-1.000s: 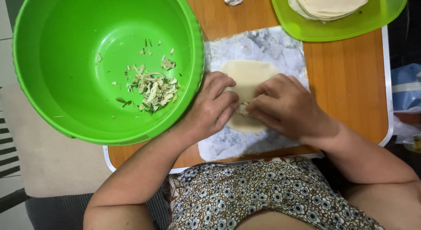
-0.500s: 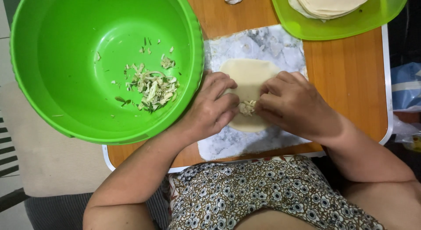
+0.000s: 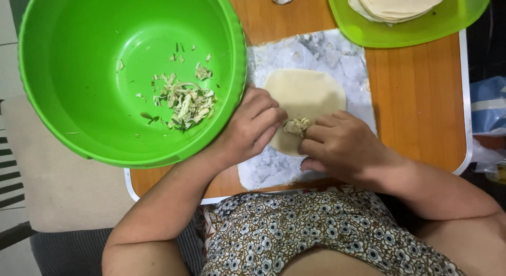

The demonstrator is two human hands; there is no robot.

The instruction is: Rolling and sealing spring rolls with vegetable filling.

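While left hand (image 3: 253,128) and right hand (image 3: 337,144) pinch shredded filling (image 3: 297,126), soft round dough wrapper (image 3: 305,97), floury board (image 3: 316,55)

We see a home kitchen setup: wooden surface (image 3: 416,107), green bowl (image 3: 79,60) of chopped filling, green plate (image 3: 411,28) of stacked dough wrappers, tiled floor.

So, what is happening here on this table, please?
A person is filling a round dough wrapper that lies on a floured marble board. Both hands rest on its near edge: the left hand and the right hand are gathered around a small heap of chopped vegetable filling. More of the same filling sits in the big green bowl at the left. A stack of wrappers waits on a green plate.
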